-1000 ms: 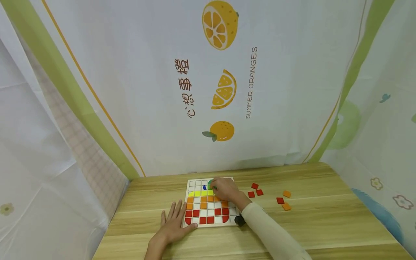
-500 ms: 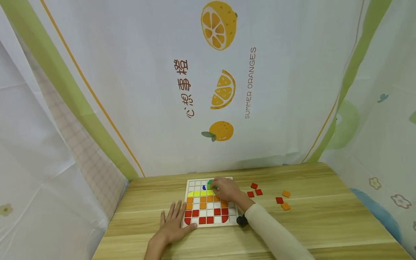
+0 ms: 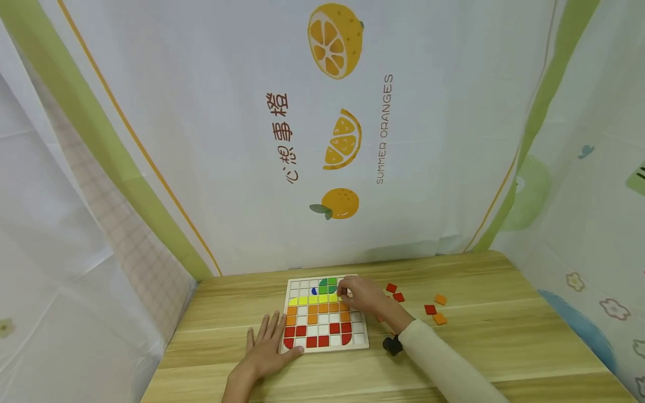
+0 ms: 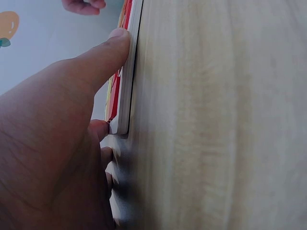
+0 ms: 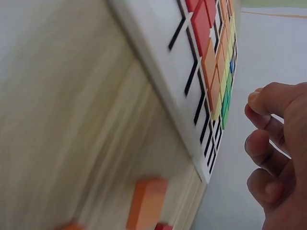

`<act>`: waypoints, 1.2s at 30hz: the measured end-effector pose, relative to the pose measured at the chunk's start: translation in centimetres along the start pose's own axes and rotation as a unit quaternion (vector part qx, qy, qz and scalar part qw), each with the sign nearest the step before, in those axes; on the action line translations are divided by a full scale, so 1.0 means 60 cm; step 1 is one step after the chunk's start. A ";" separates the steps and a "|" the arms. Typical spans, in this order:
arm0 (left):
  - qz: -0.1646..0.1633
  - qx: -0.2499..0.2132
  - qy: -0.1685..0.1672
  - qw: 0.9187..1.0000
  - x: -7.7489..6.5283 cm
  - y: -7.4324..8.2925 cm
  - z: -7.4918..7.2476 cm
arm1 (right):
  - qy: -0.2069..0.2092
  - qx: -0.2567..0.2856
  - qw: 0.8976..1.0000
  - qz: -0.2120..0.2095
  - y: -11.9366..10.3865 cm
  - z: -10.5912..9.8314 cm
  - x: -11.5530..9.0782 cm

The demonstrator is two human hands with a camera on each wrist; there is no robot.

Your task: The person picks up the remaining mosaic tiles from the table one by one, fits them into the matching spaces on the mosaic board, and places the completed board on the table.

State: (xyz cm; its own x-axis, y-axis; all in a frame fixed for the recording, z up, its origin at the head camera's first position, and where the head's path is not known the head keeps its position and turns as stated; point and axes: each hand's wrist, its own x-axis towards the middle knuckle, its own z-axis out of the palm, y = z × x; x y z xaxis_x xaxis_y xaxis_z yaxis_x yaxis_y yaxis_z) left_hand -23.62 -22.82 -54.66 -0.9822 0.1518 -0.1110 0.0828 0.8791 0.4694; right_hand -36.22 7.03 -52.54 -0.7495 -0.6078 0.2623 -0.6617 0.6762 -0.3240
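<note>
A square white grid board [image 3: 360, 340] lies on the table, with red, orange, yellow, green and blue tiles in its cells. My left hand [image 3: 267, 352] rests spread beside the board's near left corner. In the left wrist view its thumb [image 4: 115, 48] lies along the board's edge, and a fingertip touches the corner. Over the board's right side, my right hand [image 3: 364, 295] hovers with loosely curled fingers. Nothing shows between its thumb and fingers [image 5: 259, 143] in the right wrist view. Just left of those fingers is a group of green tiles [image 3: 327, 286], partly rounded.
Right of the board, loose red tiles [image 3: 430, 309] and orange tiles [image 3: 440, 318] lie on the wooden table [image 3: 494, 336]. A black wrist camera [image 3: 392, 345] sits at the right wrist. A white curtain [image 3: 428, 168] printed with oranges hangs behind the table.
My right hand has drawn back to the right from the green tiles, which now show in their cells. The left hand stays at the board's corner. The head view has shifted slightly.
</note>
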 end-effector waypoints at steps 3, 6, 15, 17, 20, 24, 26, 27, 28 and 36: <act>0.005 -0.002 -0.002 1.000 -0.001 0.002 -0.003 | 0.011 -0.005 1.000 -0.010 0.004 -0.009 -0.017; 0.005 -0.003 0.002 1.000 0.002 -0.003 0.003 | 0.022 -0.015 1.000 -0.008 0.010 -0.015 -0.033; 0.006 -0.008 0.020 1.000 0.015 -0.018 0.020 | 0.053 -0.016 0.998 -0.004 0.030 -0.024 -0.074; 0.006 -0.010 0.021 1.000 0.015 -0.019 0.020 | 0.059 -0.024 0.998 -0.006 0.034 -0.025 -0.082; 0.006 -0.012 0.020 1.000 0.014 -0.019 0.020 | 0.065 -0.030 0.997 -0.011 0.040 -0.027 -0.093; 0.006 -0.009 0.020 1.000 0.014 -0.021 0.021 | 0.063 -0.032 0.997 -0.012 0.049 -0.031 -0.108; 0.006 -0.006 0.022 1.000 0.014 -0.022 0.022 | 0.064 -0.032 0.997 -0.012 0.052 -0.034 -0.116; 0.007 -0.006 0.022 1.000 0.015 -0.022 0.022 | 0.066 -0.032 0.997 -0.012 0.054 -0.035 -0.120; 0.007 -0.005 0.023 1.000 0.016 -0.022 0.023 | 0.068 -0.031 0.997 -0.013 0.056 -0.037 -0.125; 0.006 -0.007 0.020 1.000 0.015 -0.020 0.022 | 0.065 -0.030 0.997 0.003 0.065 -0.042 -0.158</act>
State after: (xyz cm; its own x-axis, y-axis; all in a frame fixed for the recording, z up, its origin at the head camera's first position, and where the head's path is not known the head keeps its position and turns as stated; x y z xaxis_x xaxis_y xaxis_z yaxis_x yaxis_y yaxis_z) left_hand -24.38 -23.15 -56.48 -0.9869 0.1448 -0.0707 0.0932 0.8710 0.4824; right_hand -31.74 16.46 -53.97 -0.7467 -0.5474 0.3779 -0.6547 0.7051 -0.2723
